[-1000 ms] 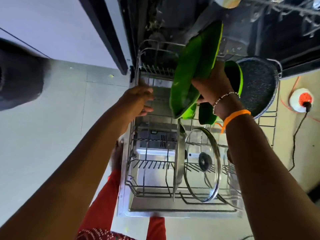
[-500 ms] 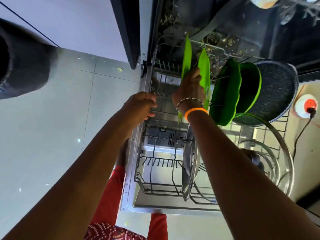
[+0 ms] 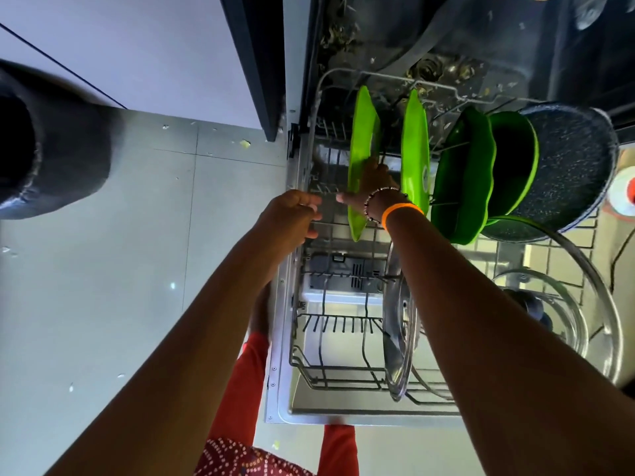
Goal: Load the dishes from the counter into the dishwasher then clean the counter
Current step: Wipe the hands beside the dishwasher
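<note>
— Hands first: where are they?

— Right hand (image 3: 369, 182) pinches the left green plate (image 3: 360, 159), which stands on edge in the dishwasher rack (image 3: 323, 369). Left hand (image 3: 292, 219) is loosely curled at the rack's side rail; whether it grips the wire I cannot tell.

— What could go wrong?

— If the plate's edge isn't seated between tines, letting go may tip it onto the second green plate (image 3: 415, 149) close beside it.
</note>
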Demonstrator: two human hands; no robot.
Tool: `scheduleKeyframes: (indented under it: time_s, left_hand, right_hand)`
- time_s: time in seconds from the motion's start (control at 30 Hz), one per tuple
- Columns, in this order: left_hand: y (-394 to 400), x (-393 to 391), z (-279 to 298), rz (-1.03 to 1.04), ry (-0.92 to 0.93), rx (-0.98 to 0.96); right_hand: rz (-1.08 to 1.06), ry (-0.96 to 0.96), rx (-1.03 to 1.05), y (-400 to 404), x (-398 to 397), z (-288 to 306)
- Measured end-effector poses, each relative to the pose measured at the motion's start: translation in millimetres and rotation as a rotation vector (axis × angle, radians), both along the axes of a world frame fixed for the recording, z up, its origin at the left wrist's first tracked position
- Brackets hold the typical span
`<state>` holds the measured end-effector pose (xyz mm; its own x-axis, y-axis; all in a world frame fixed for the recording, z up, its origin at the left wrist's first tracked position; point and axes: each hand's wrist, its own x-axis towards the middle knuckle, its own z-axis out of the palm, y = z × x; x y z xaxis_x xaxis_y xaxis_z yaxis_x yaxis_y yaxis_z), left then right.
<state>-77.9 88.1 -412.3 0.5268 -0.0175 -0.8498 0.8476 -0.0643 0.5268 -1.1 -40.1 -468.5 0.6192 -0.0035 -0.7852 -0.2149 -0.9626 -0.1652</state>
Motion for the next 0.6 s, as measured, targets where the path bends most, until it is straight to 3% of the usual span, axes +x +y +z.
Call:
scheduleKeyframes:
  time_s: [0.13,0.3,0.5,0.6]
  left_hand:
    - [2.6,0.0,9.9,-0.008,-0.004,0.008]
    - [14.6,-1.0,49.3,0.037,-0.078,0.0]
    - [49.8,-12.6,120.6,0.312,-0.13,0.008]
    - [70.1,-29.0,148.0,0.394,-0.185,0.034]
  right_hand:
    - [-0.028,-0.149,0.06,-8.4,-5.6,19.0]
    - [-0.452,-0.196,0.342,16.1,-20.6,61.2]
    - [-0.725,-0.23,0.645,78.0,-50.6,155.1]
    - [-0.748,-0.248,0.75,103.7,-69.8,187.9]
